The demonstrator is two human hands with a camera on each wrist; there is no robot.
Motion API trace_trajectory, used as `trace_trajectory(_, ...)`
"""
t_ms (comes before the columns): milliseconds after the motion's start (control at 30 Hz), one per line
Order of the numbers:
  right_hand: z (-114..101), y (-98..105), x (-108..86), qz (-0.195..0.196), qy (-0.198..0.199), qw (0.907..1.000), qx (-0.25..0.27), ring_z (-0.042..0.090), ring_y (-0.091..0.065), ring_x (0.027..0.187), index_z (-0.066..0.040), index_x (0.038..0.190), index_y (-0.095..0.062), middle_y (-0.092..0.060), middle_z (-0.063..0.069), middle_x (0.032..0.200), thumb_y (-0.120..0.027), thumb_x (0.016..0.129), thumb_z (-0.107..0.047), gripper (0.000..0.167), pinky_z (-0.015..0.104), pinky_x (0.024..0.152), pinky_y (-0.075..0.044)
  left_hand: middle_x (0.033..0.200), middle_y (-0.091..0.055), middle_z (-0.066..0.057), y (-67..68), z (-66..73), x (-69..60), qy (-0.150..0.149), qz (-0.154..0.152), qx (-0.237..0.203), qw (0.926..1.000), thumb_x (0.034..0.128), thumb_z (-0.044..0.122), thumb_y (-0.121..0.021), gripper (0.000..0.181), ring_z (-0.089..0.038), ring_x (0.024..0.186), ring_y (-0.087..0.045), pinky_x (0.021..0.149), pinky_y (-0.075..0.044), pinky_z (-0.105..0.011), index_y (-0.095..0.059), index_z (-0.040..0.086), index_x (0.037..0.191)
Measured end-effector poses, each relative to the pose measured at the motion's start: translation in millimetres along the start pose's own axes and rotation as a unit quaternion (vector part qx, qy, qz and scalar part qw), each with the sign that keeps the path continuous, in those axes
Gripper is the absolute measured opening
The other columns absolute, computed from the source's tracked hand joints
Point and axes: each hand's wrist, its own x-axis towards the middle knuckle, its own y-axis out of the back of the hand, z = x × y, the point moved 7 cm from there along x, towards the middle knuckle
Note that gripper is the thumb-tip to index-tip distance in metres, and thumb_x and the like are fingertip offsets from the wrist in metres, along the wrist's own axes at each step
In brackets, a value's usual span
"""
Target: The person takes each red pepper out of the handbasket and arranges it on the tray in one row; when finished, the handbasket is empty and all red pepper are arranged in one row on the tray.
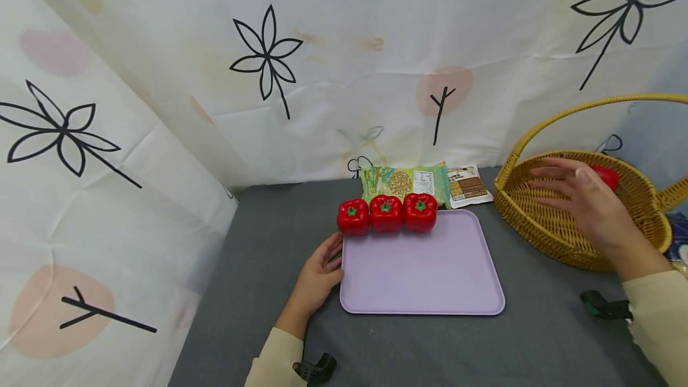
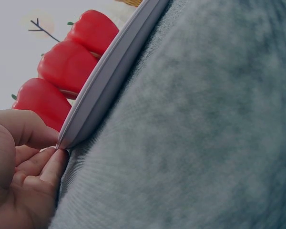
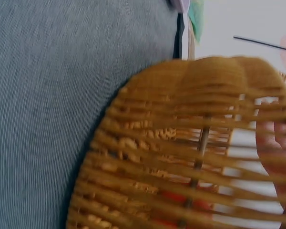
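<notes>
A lilac tray (image 1: 419, 273) lies flat on the table, with three red bell peppers (image 1: 386, 214) in a row along its far edge, the leftmost at the far left corner. My left hand (image 1: 317, 276) pinches the tray's left rim between thumb and fingers; the tray corner (image 2: 74, 129) shows between them in the left wrist view. Over the wicker basket (image 1: 543, 235) hovers my right hand (image 1: 591, 208), fingers extended and holding nothing. Partly hidden behind that hand, another red bell pepper (image 1: 607, 177) sits inside the basket. Through the weave (image 3: 133, 157), the right hand is only partly visible in the right wrist view.
Behind the peppers lie a green food packet (image 1: 400, 181) and a brown-and-white packet (image 1: 469, 187). The basket's tall handle (image 1: 586, 103) arches over it. A patterned white cloth (image 1: 333, 76) hangs at the back and left. A blue package (image 1: 678, 235) is partly visible at far right.
</notes>
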Motion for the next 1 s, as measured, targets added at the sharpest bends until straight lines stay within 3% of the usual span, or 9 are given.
trace_trajectory(300,0,41,-11.6,0.104,-0.008,0.9942,-0.026,0.02,-0.056,0.13,-0.003,0.161,-0.046,-0.057,0.009,0.147,-0.036,0.119,-0.013,0.045,0.017,0.097,-0.052,0.17,-0.036,-0.025,-1.9,3.4,0.3,-0.013,-0.007,-0.009,0.9999,0.0893,-0.023,-0.052,0.08,-0.04,0.156,-0.037,0.121,-0.038,-0.049,-0.032,-0.009,0.165)
trace_trajectory(567,-1,81,-24.0,0.201,0.004,0.9782,-0.054,0.017,-0.052,0.132,-0.009,0.161,-0.048,-0.057,0.005,0.148,-0.047,0.116,-0.018,0.045,0.014,0.099,-0.047,0.169,-0.035,-0.028,-1.8,3.5,-0.2,-0.016,-0.01,-0.012,0.9997,0.0888,-0.023,-0.051,0.079,-0.042,0.156,-0.035,0.122,-0.037,-0.049,-0.031,-0.011,0.165)
trace_trajectory(633,-1,89,-26.9,0.228,0.004,0.9706,-0.079,0.016,-0.051,0.131,-0.012,0.161,-0.049,-0.058,0.002,0.146,-0.051,0.115,-0.02,0.047,0.013,0.101,-0.046,0.169,-0.034,-0.029,-1.8,2.8,0.0,-0.018,-0.011,-0.013,0.9997,0.0882,-0.023,-0.051,0.079,-0.044,0.156,-0.034,0.122,-0.035,-0.05,-0.031,-0.012,0.164)
trace_trajectory(700,-2,96,-29.4,0.252,0.001,0.9616,-0.109,0.015,-0.051,0.132,-0.013,0.161,-0.049,-0.059,0.0,0.144,-0.053,0.115,-0.022,0.048,0.017,0.113,-0.039,0.169,-0.035,-0.029,-1.7,2.5,0.2,-0.017,-0.01,-0.013,0.9997,0.0881,-0.023,-0.051,0.079,-0.044,0.156,-0.034,0.122,-0.035,-0.05,-0.031,-0.012,0.164)
trace_trajectory(833,-4,103,-32.5,0.282,-0.018,0.9412,-0.184,0.014,-0.048,0.136,-0.017,0.164,-0.046,-0.057,-0.007,0.143,-0.048,0.117,-0.025,0.048,0.035,0.128,-0.019,0.169,-0.035,-0.028,-1.8,3.6,0.4,-0.015,-0.007,-0.012,0.9998,0.0883,-0.023,-0.051,0.079,-0.043,0.156,-0.035,0.122,-0.036,-0.05,-0.032,-0.011,0.164)
trace_trajectory(1000,-8,103,-31.3,0.298,-0.05,0.9176,-0.259,0.016,-0.043,0.143,-0.02,0.167,-0.041,-0.053,-0.012,0.145,-0.037,0.119,-0.025,0.048,0.042,0.13,-0.015,0.169,-0.036,-0.026,-2.4,5.8,-0.3,-0.008,-0.002,-0.008,0.9999,0.0887,-0.023,-0.052,0.08,-0.041,0.156,-0.036,0.121,-0.038,-0.048,-0.032,-0.01,0.165)
